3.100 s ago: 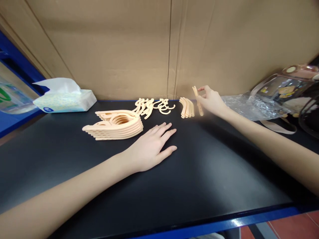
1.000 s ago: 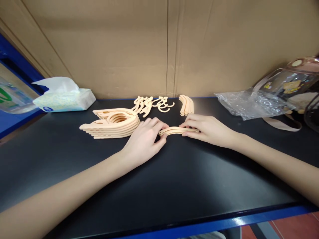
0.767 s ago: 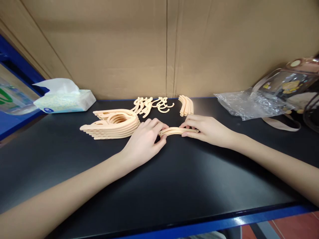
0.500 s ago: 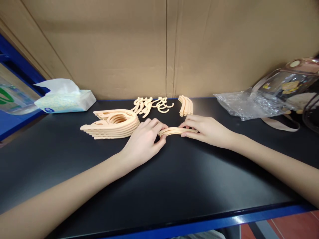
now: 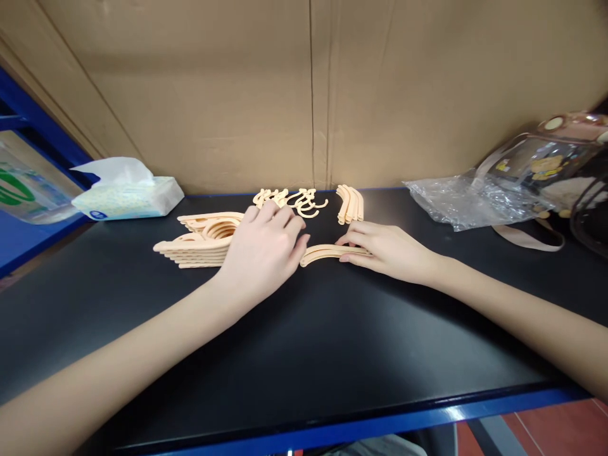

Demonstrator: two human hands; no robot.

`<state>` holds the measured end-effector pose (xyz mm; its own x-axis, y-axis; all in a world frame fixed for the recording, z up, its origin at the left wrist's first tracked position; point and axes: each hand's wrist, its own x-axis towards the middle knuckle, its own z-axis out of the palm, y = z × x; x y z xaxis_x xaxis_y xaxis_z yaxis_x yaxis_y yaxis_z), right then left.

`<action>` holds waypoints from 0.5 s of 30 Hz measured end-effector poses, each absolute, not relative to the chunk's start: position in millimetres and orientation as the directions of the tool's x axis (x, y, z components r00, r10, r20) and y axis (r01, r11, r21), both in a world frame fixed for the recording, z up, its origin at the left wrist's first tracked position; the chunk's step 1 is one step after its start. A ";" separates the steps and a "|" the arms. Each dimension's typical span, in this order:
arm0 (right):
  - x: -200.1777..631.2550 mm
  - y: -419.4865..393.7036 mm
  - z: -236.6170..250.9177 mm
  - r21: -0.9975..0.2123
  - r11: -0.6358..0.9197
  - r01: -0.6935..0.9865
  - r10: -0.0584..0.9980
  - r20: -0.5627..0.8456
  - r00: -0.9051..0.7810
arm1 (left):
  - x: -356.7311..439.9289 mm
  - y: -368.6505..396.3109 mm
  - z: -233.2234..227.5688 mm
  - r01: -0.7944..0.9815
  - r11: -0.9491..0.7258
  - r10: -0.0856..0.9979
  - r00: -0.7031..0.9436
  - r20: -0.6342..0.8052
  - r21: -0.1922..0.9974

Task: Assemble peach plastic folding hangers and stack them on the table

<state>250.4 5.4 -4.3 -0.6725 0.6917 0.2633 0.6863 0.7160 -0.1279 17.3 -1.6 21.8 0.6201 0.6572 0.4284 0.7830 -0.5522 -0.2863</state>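
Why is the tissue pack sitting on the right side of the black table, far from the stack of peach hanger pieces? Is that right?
Not quite. The head view shows the tissue pack at the back left of the black table, not on the right. It lies apart from the stack of peach hanger pieces, to their left. The right side has a crinkled clear plastic bag.

Left hand seen palm down over right end of stack of peach plastic hanger bodies on black tabletop. Curved peach plastic strip pinned flat under fingertips of right hand; strip's left end close beside left thumb. Small pile of peach plastic hooks and bundle of curved peach strips laid near brown cardboard back wall. White tissue pack placed far left. Crumpled clear plastic bag and transparent pouch with strap placed far right.
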 end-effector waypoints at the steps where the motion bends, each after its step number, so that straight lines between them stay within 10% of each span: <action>1: 250.5 5.3 -4.2 -0.127 0.718 0.684 0.689 0.265 -0.674 | 17.7 1.1 23.6 0.789 -0.530 0.668 0.614 0.420 -0.311; 15: 252.7 4.7 -2.6 -0.122 0.716 0.688 0.693 0.243 -0.678 | 58.8 55.2 10.5 0.778 -0.527 0.723 0.622 0.301 -0.341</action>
